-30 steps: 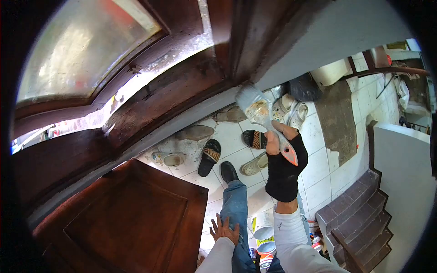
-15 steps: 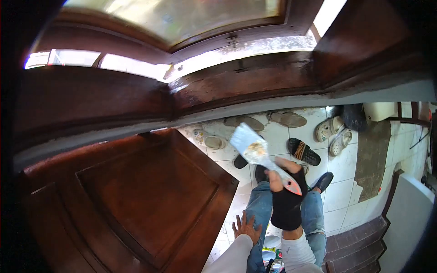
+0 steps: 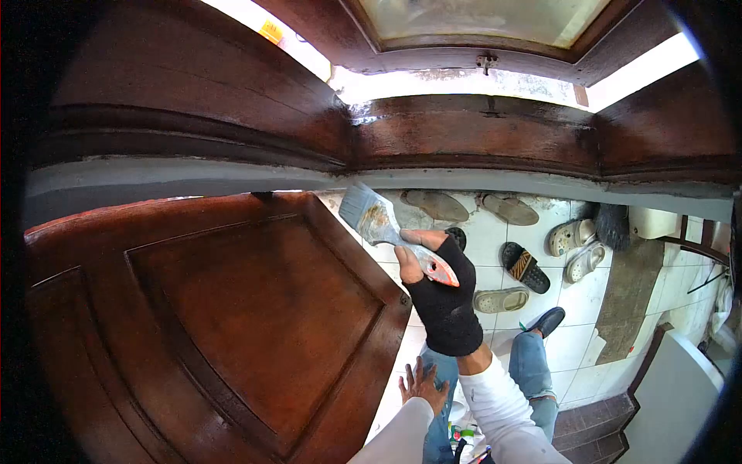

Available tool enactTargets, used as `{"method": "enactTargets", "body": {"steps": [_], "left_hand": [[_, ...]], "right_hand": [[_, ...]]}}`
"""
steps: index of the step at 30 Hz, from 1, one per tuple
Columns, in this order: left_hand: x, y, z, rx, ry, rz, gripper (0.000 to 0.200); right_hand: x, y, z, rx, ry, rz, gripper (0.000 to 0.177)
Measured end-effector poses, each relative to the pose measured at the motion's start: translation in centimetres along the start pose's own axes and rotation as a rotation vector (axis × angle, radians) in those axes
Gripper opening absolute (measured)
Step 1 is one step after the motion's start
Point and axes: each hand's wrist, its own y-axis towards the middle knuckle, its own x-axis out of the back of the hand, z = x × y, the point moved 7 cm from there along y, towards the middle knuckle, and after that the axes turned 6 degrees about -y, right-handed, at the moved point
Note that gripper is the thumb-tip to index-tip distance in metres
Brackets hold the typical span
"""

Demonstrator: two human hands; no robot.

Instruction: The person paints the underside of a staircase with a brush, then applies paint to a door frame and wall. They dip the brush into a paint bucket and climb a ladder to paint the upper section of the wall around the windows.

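My right hand (image 3: 447,305), in a black fingerless glove, is closed around the handle of a wide paintbrush (image 3: 380,223). Pale bristles point up and left, and the metal band is smeared with paint. In this view the bristle tips overlap the grey ledge beside the upper corner of a dark brown wooden panel (image 3: 255,309). Bare and with fingers spread, my left hand (image 3: 423,388) rests by my jeans-covered leg (image 3: 438,437), near the panel's right edge.
Above the ledge (image 3: 479,179) runs a glossy brown wooden frame (image 3: 471,139) with a glazed shutter (image 3: 479,23) behind it. Sandals (image 3: 525,267) and clogs (image 3: 585,261) lie on the white tiles. Brown steps (image 3: 591,425) are at lower right, cans (image 3: 464,435) between my legs.
My right hand has carried the paintbrush up and left, toward the ledge and the panel's corner. The view has turned slightly left. My left hand stays by the leg.
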Motion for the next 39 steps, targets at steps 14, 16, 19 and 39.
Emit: {"method": "enactTargets", "body": {"steps": [14, 16, 19, 39], "left_hand": [[0.1, 0.3, 0.2, -0.006, -0.025, -0.042, 0.071], [0.0, 0.3, 0.3, -0.011, -0.025, -0.063, 0.072], [-0.1, 0.5, 0.3, -0.008, -0.031, -0.057, 0.072], [1.1, -0.3, -1.3, 0.029, 0.042, 0.048, 0.072]], "right_hand": [[1.3, 0.3, -2.2, -0.162, -0.043, -0.037, 0.027], [1.8, 0.3, -2.0, -0.165, -0.038, -0.05, 0.027], [2.3, 0.2, -2.0, -0.164, -0.036, -0.065, 0.026], [6.7, 0.3, -1.6, -0.178, -0.028, -0.092, 0.025]]}}
